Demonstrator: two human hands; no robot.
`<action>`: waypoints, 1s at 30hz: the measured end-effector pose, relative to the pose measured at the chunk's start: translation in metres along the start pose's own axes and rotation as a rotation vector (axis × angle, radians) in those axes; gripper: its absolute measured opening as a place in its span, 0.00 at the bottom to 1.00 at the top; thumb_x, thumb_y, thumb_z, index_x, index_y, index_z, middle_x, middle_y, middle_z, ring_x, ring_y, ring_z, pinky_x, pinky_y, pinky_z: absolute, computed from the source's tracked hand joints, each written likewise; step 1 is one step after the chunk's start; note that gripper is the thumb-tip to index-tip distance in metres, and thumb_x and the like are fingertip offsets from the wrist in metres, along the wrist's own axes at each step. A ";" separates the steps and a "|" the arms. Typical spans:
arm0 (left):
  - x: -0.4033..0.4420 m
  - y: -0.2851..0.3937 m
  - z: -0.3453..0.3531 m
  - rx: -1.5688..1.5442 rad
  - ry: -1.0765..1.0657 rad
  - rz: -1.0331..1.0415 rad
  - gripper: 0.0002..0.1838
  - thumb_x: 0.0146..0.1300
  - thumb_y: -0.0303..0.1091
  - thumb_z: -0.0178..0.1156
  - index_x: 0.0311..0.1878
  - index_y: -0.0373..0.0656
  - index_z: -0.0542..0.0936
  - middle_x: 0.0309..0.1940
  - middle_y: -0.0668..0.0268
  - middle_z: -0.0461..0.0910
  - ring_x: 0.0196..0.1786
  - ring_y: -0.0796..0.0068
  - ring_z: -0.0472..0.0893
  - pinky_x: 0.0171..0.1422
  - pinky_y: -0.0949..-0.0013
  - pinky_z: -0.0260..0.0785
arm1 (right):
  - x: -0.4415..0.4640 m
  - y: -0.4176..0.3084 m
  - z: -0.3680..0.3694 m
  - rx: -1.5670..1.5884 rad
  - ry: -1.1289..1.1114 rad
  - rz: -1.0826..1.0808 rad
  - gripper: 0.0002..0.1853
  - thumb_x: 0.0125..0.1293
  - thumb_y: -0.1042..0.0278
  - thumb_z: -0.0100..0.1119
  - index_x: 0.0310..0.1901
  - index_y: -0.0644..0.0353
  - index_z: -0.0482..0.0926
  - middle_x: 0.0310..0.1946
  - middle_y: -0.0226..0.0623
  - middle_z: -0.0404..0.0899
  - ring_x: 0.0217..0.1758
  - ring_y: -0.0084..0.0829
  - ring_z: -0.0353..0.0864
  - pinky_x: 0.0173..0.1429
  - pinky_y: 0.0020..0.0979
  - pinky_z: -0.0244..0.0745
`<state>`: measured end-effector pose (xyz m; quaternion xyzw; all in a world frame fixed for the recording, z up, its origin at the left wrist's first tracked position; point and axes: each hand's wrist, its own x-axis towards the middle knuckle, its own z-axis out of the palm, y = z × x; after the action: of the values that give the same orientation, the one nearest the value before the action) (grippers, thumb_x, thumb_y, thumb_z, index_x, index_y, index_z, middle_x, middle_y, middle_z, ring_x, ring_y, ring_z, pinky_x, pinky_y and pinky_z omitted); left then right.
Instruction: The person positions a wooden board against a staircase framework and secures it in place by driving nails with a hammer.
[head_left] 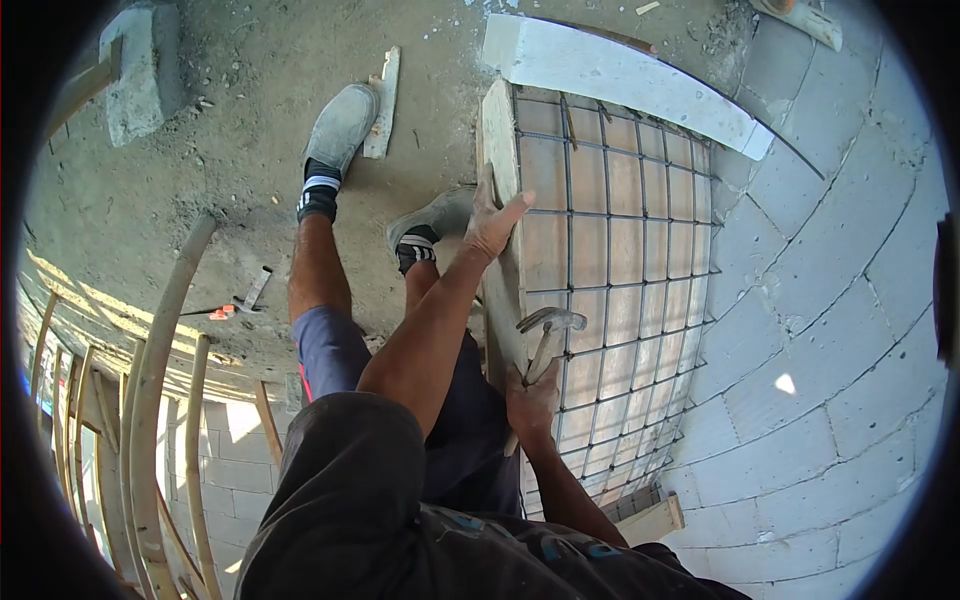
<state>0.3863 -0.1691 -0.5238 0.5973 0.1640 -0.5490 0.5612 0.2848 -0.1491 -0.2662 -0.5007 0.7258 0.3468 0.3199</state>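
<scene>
My left hand [490, 228] grips the upright edge of a wooden formwork board [505, 285], thumb on the mesh side and fingers partly hidden behind it. My right hand [533, 402] is closed round the wooden handle of a claw hammer [552, 322]. The hammer head is raised over the near edge of the steel rebar grid [606, 210], close to the board. Beneath the tied bars lies a wooden panel [545, 255].
A pale plank [625, 75] crosses the grid's far end. A block wall [820, 300] rises on the right. Wooden poles [160, 380] stand at left; a hammer [257, 288] and an orange-handled tool [222, 313] lie on the ground near my feet. A concrete block [135, 85] sits farther off.
</scene>
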 end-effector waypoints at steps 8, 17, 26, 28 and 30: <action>-0.003 0.018 -0.009 0.030 -0.043 -0.054 0.63 0.49 0.55 0.73 0.77 0.28 0.48 0.73 0.41 0.56 0.76 0.53 0.59 0.78 0.61 0.53 | 0.005 0.024 0.016 0.038 0.129 -0.152 0.24 0.63 0.64 0.64 0.53 0.72 0.67 0.38 0.65 0.82 0.45 0.64 0.83 0.45 0.51 0.76; -0.067 0.089 -0.016 0.757 -0.042 0.634 0.42 0.60 0.50 0.64 0.73 0.41 0.63 0.69 0.49 0.65 0.75 0.48 0.60 0.81 0.45 0.44 | 0.003 0.021 0.016 0.026 0.148 -0.143 0.26 0.62 0.64 0.63 0.57 0.68 0.66 0.38 0.66 0.81 0.44 0.67 0.81 0.45 0.55 0.75; -0.059 0.127 0.021 1.575 -1.389 0.678 0.44 0.49 0.67 0.65 0.62 0.44 0.75 0.57 0.61 0.78 0.69 0.59 0.72 0.77 0.46 0.52 | 0.007 0.025 0.016 -0.006 0.124 -0.076 0.23 0.62 0.63 0.65 0.53 0.64 0.67 0.33 0.66 0.80 0.40 0.68 0.80 0.44 0.57 0.73; -0.049 0.146 0.048 1.855 -1.637 0.237 0.51 0.45 0.76 0.65 0.63 0.43 0.75 0.57 0.59 0.79 0.62 0.60 0.78 0.67 0.50 0.65 | 0.006 0.022 0.012 0.010 0.063 -0.052 0.25 0.63 0.62 0.63 0.56 0.63 0.65 0.36 0.64 0.82 0.42 0.66 0.81 0.48 0.58 0.73; -0.038 0.118 0.032 1.846 -1.663 0.589 0.48 0.45 0.73 0.67 0.62 0.46 0.76 0.55 0.61 0.80 0.60 0.61 0.79 0.64 0.52 0.68 | 0.005 0.020 0.010 0.035 0.046 -0.043 0.25 0.63 0.62 0.61 0.58 0.61 0.65 0.38 0.63 0.82 0.43 0.65 0.81 0.51 0.57 0.74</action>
<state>0.4538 -0.2175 -0.4269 0.2553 -0.8141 -0.5209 -0.0270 0.2649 -0.1387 -0.2721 -0.5182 0.7281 0.3153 0.3192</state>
